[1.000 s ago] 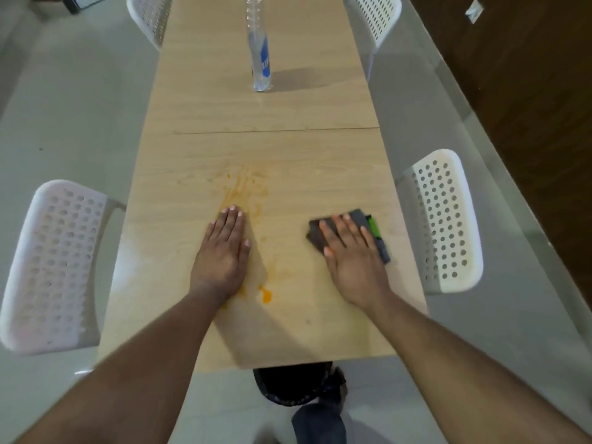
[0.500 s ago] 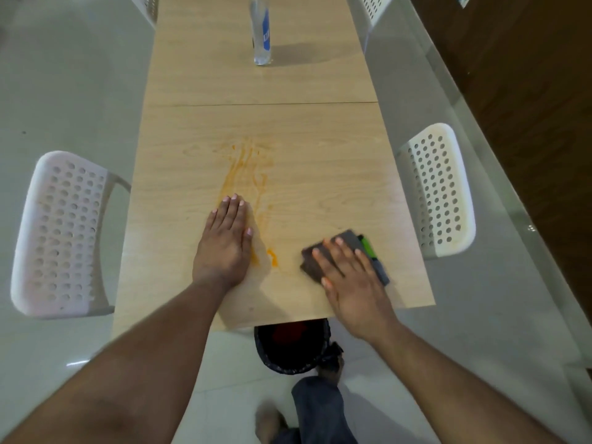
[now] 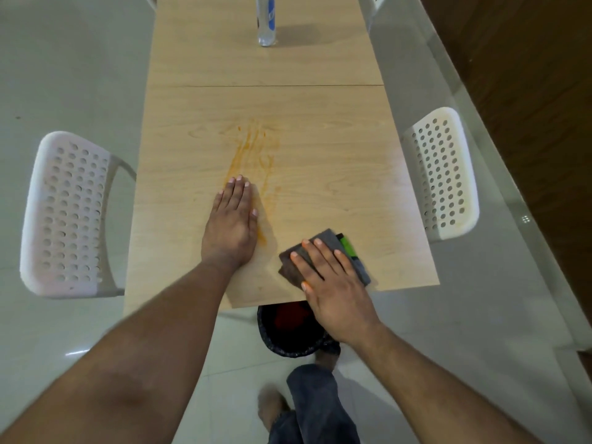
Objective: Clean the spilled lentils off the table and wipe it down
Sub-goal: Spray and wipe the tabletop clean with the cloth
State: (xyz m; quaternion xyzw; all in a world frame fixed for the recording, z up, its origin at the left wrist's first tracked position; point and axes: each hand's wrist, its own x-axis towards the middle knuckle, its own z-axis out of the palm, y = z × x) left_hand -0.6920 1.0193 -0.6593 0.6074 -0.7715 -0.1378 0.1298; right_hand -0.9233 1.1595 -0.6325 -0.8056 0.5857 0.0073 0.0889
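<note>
Pale woodgrain table (image 3: 320,161), orange smear (image 3: 253,149); left hand (image 3: 231,225) flat; right hand (image 3: 333,283) flat on grey folded cloth (image 3: 323,240).

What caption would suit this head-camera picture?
Right hand presses a grey cloth near the table edge; left hand flat beside orange lentil smears.

— What was on the wooden table (image 3: 336,174) from where you stood?

— An orange lentil smear (image 3: 254,155), streaked lengthwise. The left hand (image 3: 231,224) lay flat on the wood at its near end, fingers straight and together.

— And the other hand?

— The right hand (image 3: 333,285) pressed flat on a folded grey cloth (image 3: 323,243) with a green patch, right at the table's near edge. A black-lined bin (image 3: 288,338) stood on the floor just below that edge.

— Anything else?

— A clear water bottle (image 3: 266,22) stood far up the table, and white perforated chairs (image 3: 69,216) sat on both sides.
</note>
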